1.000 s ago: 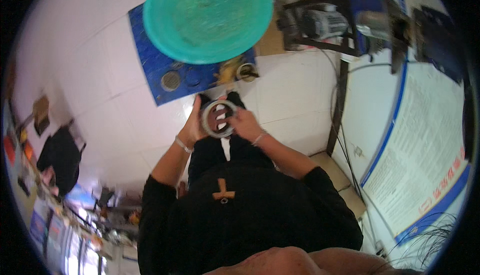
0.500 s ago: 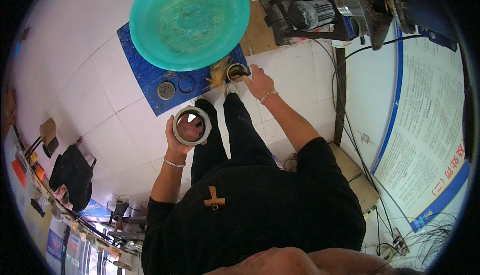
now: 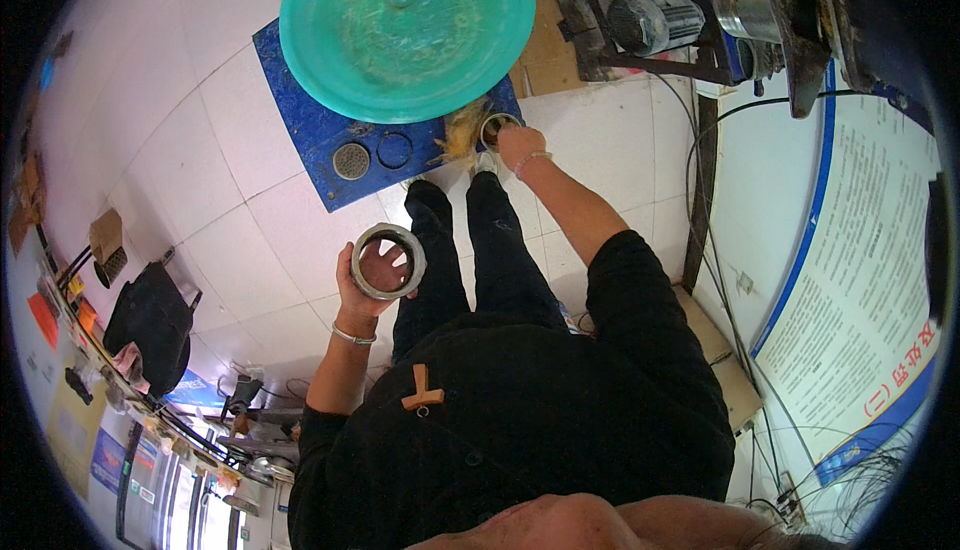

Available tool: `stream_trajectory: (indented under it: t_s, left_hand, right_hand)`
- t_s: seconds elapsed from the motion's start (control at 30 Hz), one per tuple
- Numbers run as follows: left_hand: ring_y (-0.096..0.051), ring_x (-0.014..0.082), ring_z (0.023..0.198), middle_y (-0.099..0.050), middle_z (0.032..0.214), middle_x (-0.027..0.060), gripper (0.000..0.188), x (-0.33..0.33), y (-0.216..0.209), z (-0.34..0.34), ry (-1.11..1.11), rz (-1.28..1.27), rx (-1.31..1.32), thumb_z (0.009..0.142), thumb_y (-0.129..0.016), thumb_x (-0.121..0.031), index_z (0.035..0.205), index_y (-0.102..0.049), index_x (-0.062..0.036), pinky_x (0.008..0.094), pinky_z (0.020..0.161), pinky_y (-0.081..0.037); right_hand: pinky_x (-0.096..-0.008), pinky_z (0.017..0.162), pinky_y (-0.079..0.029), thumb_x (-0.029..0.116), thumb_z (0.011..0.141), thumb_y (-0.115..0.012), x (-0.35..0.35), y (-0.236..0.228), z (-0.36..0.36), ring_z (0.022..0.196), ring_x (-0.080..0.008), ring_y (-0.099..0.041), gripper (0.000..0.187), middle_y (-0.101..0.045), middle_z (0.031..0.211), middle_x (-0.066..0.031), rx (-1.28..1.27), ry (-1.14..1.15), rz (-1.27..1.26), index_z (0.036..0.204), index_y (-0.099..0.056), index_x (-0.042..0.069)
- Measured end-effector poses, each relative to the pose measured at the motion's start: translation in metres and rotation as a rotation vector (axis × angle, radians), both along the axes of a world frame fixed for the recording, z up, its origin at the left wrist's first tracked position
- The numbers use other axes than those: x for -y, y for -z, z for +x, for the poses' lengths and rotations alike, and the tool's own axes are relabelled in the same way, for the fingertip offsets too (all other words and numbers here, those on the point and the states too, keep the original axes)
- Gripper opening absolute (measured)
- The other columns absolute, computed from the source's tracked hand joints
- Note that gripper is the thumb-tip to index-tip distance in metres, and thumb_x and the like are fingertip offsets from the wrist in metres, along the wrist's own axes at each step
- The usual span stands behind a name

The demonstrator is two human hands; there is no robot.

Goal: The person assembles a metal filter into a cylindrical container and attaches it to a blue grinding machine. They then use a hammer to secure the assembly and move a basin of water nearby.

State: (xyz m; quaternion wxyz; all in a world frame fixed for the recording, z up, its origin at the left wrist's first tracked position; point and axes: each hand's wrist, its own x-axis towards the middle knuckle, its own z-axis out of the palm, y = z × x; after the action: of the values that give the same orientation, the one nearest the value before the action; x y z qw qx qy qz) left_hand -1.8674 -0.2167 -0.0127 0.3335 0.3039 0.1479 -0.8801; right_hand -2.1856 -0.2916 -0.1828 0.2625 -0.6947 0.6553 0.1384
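A thick metal ring [image 3: 418,266] sits in the person's left hand [image 3: 380,272], above the tiled floor [image 3: 275,260] and just left of the legs. The thumb and fingers clasp it from below and around its side, with the opening facing up and the fingers showing through it. The right hand [image 3: 521,146] is stretched well away from the ring, its curled fingers over the right side of a small round cup [image 3: 484,134]; what they pinch, if anything, cannot be told, as the hand hides the fingertips.

The cup stands near the right corner of a blue mat [image 3: 305,115]. Just left of it is a straw-yellow fibrous tuft [image 3: 463,133], then a thin dark ring [image 3: 378,153] and a perforated metal disc [image 3: 351,160], side by side. Behind these, a wide teal basin [image 3: 310,80] covers much of the mat. To its right are a cardboard sheet [image 3: 553,55] and a finned electric motor [image 3: 655,23] in a dark frame.
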Motion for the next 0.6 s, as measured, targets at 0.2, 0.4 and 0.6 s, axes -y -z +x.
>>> stream_trajectory:
  t_s: [0.2, 0.4, 0.6]
  left_hand:
    - [-0.047, 0.0467, 0.108, -0.044, 0.126, 0.0213, 0.061, 0.002, 0.002, -0.005, -0.011, -0.002, -0.060, 0.081, -0.039, -0.060, 0.124, -0.048, -0.0186, 0.0551, 0.064, -0.053]
    - [-0.051, 0.0396, 0.104, -0.046, 0.123, 0.0188, 0.059, 0.013, -0.017, -0.010, -0.025, -0.038, -0.071, 0.084, -0.041, -0.054, 0.128, -0.045, -0.0143, 0.0538, 0.063, -0.053]
    - [-0.052, 0.0410, 0.101, -0.048, 0.121, 0.0188, 0.059, 0.014, -0.037, -0.008, -0.009, -0.010, 0.090, 0.083, -0.040, -0.057, 0.123, -0.049, -0.0144, 0.0536, 0.061, -0.054]
  right_hand:
    - [-0.0418, 0.068, -0.052, 0.012, 0.077, -0.051, 0.025, -0.013, 0.005, 0.080, -0.0308, -0.065, 0.018, -0.066, 0.087, -0.0158, -0.002, -0.152, 0.112, 0.080, -0.068, 0.005]
    - [-0.0436, 0.070, -0.051, 0.015, 0.076, -0.051, 0.027, -0.003, 0.016, 0.081, -0.0322, -0.064, 0.020, -0.065, 0.087, -0.0177, 0.034, 0.066, 0.109, 0.082, -0.068, 0.006]
    - [-0.0437, 0.071, -0.050, 0.020, 0.078, -0.050, 0.012, -0.036, -0.010, 0.083, -0.0352, -0.063, 0.026, -0.064, 0.087, -0.0213, 0.085, 0.147, 0.150, 0.081, -0.067, 0.000]
